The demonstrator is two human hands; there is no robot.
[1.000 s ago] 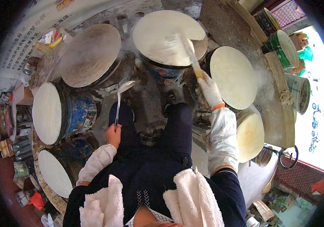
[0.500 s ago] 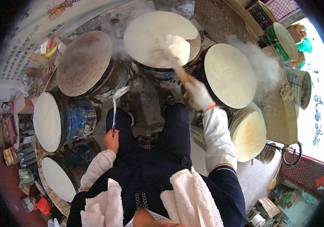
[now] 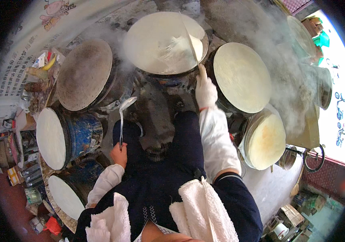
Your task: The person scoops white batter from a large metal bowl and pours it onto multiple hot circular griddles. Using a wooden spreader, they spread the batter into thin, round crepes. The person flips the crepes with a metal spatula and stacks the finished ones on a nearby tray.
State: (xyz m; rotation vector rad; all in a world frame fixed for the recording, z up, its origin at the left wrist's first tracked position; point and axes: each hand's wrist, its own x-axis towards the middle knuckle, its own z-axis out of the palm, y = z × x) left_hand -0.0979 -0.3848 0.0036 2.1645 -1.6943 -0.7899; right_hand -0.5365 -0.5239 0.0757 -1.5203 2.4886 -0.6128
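My left hand (image 3: 119, 155) grips a metal ladle (image 3: 121, 125) upright over my left knee, its bowl pale with batter. In a white glove, my right hand (image 3: 206, 92) is closed round the wooden handle of a long, thin-edged batter spreader (image 3: 190, 39). The spreader reaches over the far round griddle (image 3: 202, 54), which a sheet of pale batter (image 3: 152, 40) covers almost to the rim. A thicker white pool of batter lies beside the blade. Right of the glove is another griddle's pale, smooth crepe (image 3: 243, 76). Steam blurs the far side.
A bare brown griddle (image 3: 84, 74) stands at the far left. Two white-topped drums (image 3: 50, 138) line the left side. A stack of browned crepes (image 3: 266, 143) sits to the right near a pale worktop (image 3: 277, 185). Cluttered shelves (image 3: 29, 157) edge the left.
My right hand has turned the spreader from flat on the batter to nearly edge-on, its blade now toward the far rim. Steam has thickened at the right. My left hand still holds the ladle.
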